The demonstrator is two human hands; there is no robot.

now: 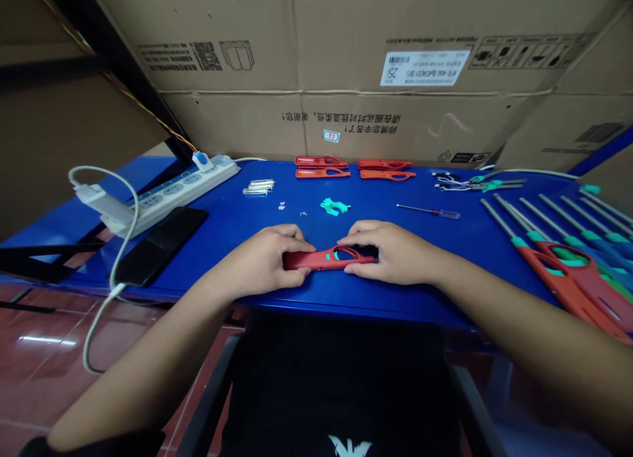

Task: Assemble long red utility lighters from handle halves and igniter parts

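A red plastic lighter body (324,260) with a green piece in its loop lies level near the table's front edge. Around its left end are the thumb and fingers of my left hand (264,260). The looped right end is gripped by my right hand (390,252), whose fingers partly hide the tip. Just beyond my hands is a small pile of green plastic pieces (335,206). Tiny screws (303,213) and small pale parts (281,206) sit to its left. A screwdriver (440,213) with a clear handle rests to the right.
Red and orange shells (321,173) stand by the cardboard (247,124). Clear cylinders (258,187) are left of them. A black phone (161,246) and power strip (173,192) occupy the left. Wired parts (455,182) and long-tipped lighters (564,275) lie right.
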